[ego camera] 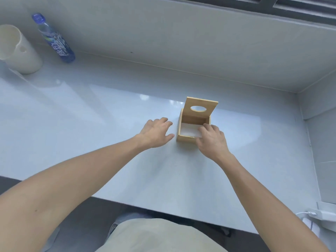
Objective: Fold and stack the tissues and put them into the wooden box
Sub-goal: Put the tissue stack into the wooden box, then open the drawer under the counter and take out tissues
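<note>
Right hand on boxed tissues

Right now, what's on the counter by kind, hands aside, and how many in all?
Wooden box, lid up: 1
Tissue stack, inside the box: 1
Bottle: 1
Cup: 1
Total: 4

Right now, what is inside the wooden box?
White tissues lie flat inside the wooden box, its lid raised. The right hand covers their right part; how many are stacked cannot be seen.
</note>
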